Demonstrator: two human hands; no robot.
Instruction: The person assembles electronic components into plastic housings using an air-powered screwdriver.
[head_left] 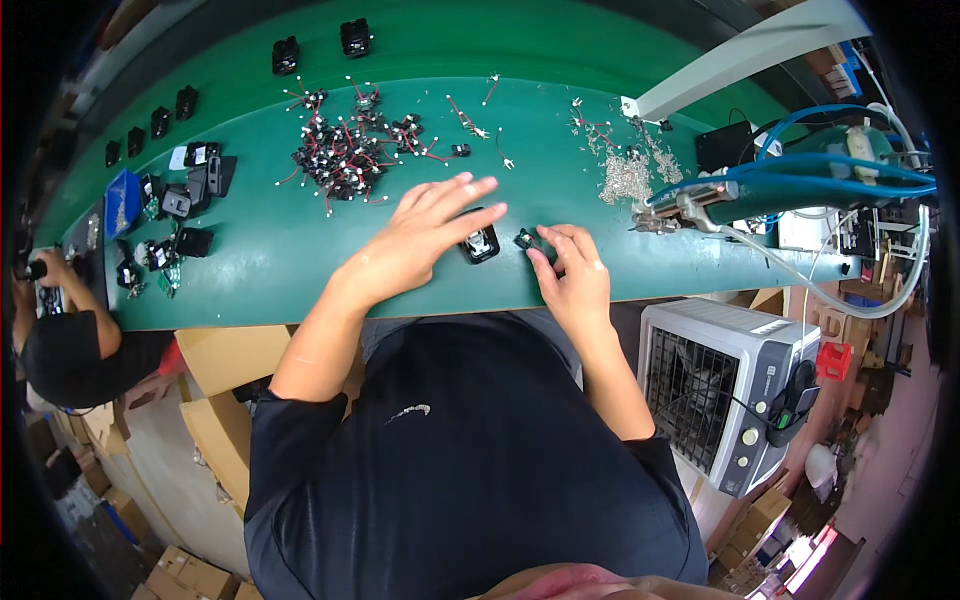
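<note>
On the green bench, a black plastic housing (482,246) with a pale metallic piece inside lies right in front of me. My left hand (425,232) reaches over its left edge, palm down with the fingers stretched out; it is unclear whether they touch it. Just right of the housing, my right hand (574,268) pinches a small dark component (524,239) between thumb and fingertips. Beyond my left hand is a heap of small black parts with red wires (345,155). A few loose wired pieces (467,120) lie to its right.
Small silvery pieces (627,178) are heaped at right, beside a metal fixture (690,208) with blue air hoses. Black housings (285,55) stand along the far side. A blue tray (122,203) sits left. An air cooler (730,390) stands right; another person (75,345) works at left.
</note>
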